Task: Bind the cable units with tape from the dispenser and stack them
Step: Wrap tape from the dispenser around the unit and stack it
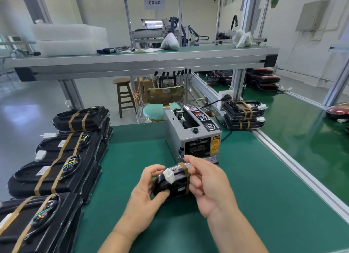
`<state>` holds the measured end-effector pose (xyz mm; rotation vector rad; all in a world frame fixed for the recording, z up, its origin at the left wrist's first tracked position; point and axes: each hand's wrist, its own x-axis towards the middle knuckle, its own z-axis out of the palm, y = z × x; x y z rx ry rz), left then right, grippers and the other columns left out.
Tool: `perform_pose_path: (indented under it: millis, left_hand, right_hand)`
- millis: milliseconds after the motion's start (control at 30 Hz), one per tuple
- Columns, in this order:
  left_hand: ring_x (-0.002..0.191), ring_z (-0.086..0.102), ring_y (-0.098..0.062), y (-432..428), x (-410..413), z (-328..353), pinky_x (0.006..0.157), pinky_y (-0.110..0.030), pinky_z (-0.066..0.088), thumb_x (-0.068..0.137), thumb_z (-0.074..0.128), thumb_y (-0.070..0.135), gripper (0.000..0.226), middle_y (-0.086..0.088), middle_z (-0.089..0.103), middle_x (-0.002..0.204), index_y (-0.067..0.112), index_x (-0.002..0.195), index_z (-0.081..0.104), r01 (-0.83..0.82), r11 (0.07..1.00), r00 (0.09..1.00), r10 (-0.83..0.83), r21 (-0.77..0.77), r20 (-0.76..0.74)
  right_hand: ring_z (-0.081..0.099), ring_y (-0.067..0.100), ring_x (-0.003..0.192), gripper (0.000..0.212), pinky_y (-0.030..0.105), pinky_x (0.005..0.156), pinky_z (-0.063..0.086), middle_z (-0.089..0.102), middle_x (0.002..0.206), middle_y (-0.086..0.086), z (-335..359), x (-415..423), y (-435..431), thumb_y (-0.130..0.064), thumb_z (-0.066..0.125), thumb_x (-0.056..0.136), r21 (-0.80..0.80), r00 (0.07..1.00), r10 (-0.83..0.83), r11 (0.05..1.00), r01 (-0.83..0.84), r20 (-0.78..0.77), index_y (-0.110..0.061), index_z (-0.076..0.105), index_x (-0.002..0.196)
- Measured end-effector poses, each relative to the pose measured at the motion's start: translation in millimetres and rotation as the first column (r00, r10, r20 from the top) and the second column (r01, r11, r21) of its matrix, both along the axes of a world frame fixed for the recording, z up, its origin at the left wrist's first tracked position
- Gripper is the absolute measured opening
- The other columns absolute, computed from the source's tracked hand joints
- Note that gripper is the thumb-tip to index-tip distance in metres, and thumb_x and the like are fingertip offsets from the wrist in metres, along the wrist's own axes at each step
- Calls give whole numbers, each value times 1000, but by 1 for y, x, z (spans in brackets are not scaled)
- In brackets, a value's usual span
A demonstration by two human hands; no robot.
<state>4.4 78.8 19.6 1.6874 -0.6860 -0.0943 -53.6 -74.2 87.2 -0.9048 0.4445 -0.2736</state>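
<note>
- Near the front edge of the green table (pixel 245 196), two bare hands hold one black unit (pixel 171 184) a little above the mat.
- The left hand (pixel 145 192) has its grip closed on the left end of the unit, thumb on the near side and fingers over the top.
- A white connector (pixel 169 175) sticks out on top of the unit, just beside the left fingers.
- The right hand (pixel 207 184) touches the right end of the unit; thumb and forefinger are pinched on a strip of brown tape (pixel 186 174) that goes around this end.
- Just behind the hands stands the grey dispenser (pixel 194 137), its slot facing the person.
- On the left side of the table lie stacks (pixel 56 158) of black units, each bound with two brown tape bands, with coloured wires visible in an oval opening.
- Right of the dispenser, farther back, is a small pile (pixel 243 114) of two bound units with white connectors.
- Behind the table stand a chair (pixel 160 105) with a green seat and a wooden stool (pixel 123 96).
- Above them runs a long shelf (pixel 141 58) with white foam blocks.
</note>
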Motion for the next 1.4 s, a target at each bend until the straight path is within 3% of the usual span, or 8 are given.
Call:
perform_pose_path:
  millis: [433, 600, 767, 967, 1400]
  left_hand:
    - [110, 62, -17, 4, -2, 0, 101, -26, 44, 80, 66, 12, 56, 10, 64, 119, 41, 126, 53, -90, 989, 978, 65, 121, 199]
    - [111, 62, -15, 5, 0, -3, 102, -27, 44, 81, 68, 5, 60, 11, 65, 119, 42, 126, 53, -90, 988, 976, 62, 129, 207]
    - [112, 62, -16, 5, 1, -4, 102, -28, 45, 80, 66, 10, 58, 10, 64, 120, 43, 126, 53, -99, 988, 974, 72, 115, 215]
    - [110, 62, -15, 4, 1, -7, 102, -32, 45, 82, 69, -8, 69, 10, 66, 117, 45, 124, 55, -97, 989, 976, 73, 112, 204]
    - [120, 59, -16, 3, 2, -6, 105, -39, 45, 82, 70, -5, 63, 9, 65, 125, 42, 123, 60, -75, 993, 975, 53, 93, 218]
  right_hand:
    - [24, 8, 31, 17, 14, 32, 17, 47, 50, 3, -18, -9, 13, -5, 58, 92, -55, 998, 44, 997, -46, -39, -2, 73, 83]
    - [25, 9, 31, 15, 14, 33, 17, 48, 51, 5, -22, -13, 17, -4, 59, 91, -62, 999, 3, 998, -5, -43, 1, 73, 89]
    - [27, 9, 30, 16, 14, 33, 18, 48, 50, 5, -23, -14, 20, -3, 58, 92, -60, 999, 1, 998, -4, -42, 2, 73, 89]
    - [26, 9, 29, 16, 14, 32, 18, 48, 49, 5, -23, -13, 23, -2, 58, 92, -61, 999, -5, 998, 3, -37, 8, 69, 92]
    - [30, 10, 31, 18, 15, 32, 19, 49, 50, 6, -22, -15, 24, -3, 55, 95, -107, 999, -21, 994, 17, -40, 2, 72, 90]
